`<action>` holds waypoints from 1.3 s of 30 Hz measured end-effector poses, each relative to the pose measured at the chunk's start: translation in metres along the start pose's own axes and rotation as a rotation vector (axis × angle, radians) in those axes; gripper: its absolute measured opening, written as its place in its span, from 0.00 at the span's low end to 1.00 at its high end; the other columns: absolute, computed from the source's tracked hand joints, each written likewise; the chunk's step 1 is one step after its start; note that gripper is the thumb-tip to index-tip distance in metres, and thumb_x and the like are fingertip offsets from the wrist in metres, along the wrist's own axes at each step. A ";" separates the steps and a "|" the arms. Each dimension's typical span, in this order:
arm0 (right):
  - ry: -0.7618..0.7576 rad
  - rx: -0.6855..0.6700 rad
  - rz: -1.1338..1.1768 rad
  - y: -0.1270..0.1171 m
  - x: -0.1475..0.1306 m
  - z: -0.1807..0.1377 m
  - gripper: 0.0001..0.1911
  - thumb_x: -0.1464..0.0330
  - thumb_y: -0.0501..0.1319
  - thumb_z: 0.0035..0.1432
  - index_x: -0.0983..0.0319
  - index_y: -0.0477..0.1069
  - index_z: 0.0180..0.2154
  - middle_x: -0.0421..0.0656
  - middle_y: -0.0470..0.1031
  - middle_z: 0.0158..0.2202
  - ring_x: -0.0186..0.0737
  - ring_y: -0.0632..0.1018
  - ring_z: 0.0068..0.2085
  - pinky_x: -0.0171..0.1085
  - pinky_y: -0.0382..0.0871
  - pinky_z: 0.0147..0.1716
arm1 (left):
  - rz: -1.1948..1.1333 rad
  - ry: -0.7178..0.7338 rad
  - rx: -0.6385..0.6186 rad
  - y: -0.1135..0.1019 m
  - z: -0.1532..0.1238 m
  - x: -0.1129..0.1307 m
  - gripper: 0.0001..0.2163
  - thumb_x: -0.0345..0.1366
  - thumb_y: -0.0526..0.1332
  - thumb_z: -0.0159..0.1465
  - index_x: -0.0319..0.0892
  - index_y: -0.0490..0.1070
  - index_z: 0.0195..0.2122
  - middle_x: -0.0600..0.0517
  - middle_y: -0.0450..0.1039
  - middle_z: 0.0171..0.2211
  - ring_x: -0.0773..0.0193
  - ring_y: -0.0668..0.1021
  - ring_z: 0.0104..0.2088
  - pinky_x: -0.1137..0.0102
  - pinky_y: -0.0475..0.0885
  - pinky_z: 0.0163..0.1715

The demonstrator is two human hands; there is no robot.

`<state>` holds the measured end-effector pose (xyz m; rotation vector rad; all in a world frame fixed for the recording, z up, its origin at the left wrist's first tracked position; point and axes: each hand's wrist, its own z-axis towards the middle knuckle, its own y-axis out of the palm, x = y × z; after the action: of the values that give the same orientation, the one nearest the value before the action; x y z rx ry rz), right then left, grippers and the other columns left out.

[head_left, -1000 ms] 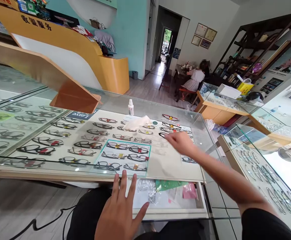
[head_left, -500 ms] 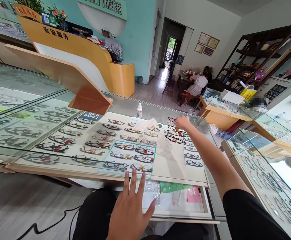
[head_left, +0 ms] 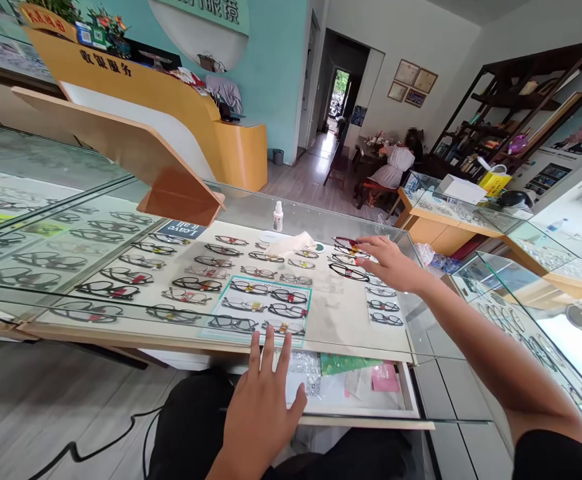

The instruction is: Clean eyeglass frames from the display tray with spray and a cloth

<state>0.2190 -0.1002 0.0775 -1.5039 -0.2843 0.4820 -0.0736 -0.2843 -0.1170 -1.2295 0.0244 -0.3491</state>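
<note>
My left hand [head_left: 265, 403] lies flat with spread fingers on the front edge of the glass display counter [head_left: 331, 337], above an open drawer [head_left: 411, 400]. My right hand [head_left: 391, 263] stretches across the counter's far right side, fingers extended and open. Its fingertips are at a red-and-black pair of glasses [head_left: 345, 244]; whether they touch it I cannot tell. A black frame [head_left: 343, 271] lies just below that hand. Rows of eyeglass frames fill the case, some on a teal-edged tray [head_left: 255, 307].
A small white spray bottle [head_left: 277, 217] and a crumpled white cloth [head_left: 291, 243] sit on the counter's far side. The drawer holds green and pink papers. More glass cases stand right [head_left: 521, 293] and left. A person [head_left: 395, 167] sits at a table in the back.
My right hand went out to the far glasses at the counter's back right, then drew back a little toward me and spread its fingers. The left hand stayed on the front edge.
</note>
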 end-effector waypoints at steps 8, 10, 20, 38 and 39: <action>-0.115 -0.565 0.464 0.020 -0.091 -0.160 0.35 0.43 0.46 0.78 0.52 0.73 0.70 0.50 0.76 0.67 0.49 0.75 0.68 0.47 0.67 0.69 | 0.003 -0.043 -0.184 -0.011 0.002 0.005 0.37 0.38 0.59 0.70 0.38 0.54 0.80 0.32 0.43 0.82 0.31 0.53 0.80 0.51 0.80 0.57; -0.035 -0.608 0.442 0.061 -0.089 -0.169 0.39 0.41 0.44 0.77 0.56 0.71 0.71 0.54 0.73 0.69 0.53 0.71 0.71 0.51 0.66 0.71 | 0.005 -0.042 -0.199 -0.013 0.000 0.005 0.36 0.38 0.59 0.71 0.38 0.55 0.80 0.32 0.42 0.82 0.31 0.53 0.80 0.51 0.79 0.58; 0.288 -0.292 -0.144 0.264 -0.027 -0.087 0.52 0.43 0.49 0.74 0.81 0.50 0.77 0.63 0.46 0.82 0.70 0.43 0.82 0.59 0.33 0.80 | 0.003 -0.048 -0.181 -0.013 -0.008 0.004 0.37 0.38 0.59 0.70 0.38 0.55 0.80 0.34 0.44 0.82 0.32 0.54 0.80 0.52 0.80 0.56; 0.455 -0.069 -0.064 0.350 0.061 0.038 0.45 0.48 0.41 0.76 0.74 0.50 0.79 0.60 0.51 0.81 0.66 0.49 0.81 0.57 0.34 0.80 | 0.066 0.008 -0.061 -0.002 -0.009 -0.001 0.48 0.43 0.62 0.68 0.41 0.36 0.83 0.32 0.36 0.82 0.28 0.60 0.77 0.50 0.77 0.57; 0.463 -0.061 -0.060 0.352 0.065 0.043 0.45 0.48 0.40 0.77 0.75 0.50 0.79 0.61 0.54 0.80 0.67 0.50 0.80 0.58 0.35 0.79 | 0.071 0.004 -0.059 -0.002 -0.009 -0.001 0.48 0.43 0.62 0.68 0.41 0.36 0.83 0.32 0.36 0.82 0.29 0.60 0.77 0.50 0.77 0.57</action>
<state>0.2100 -0.0321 -0.2760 -1.6142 0.0201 0.0688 -0.0765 -0.2929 -0.1180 -1.2826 0.0826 -0.2907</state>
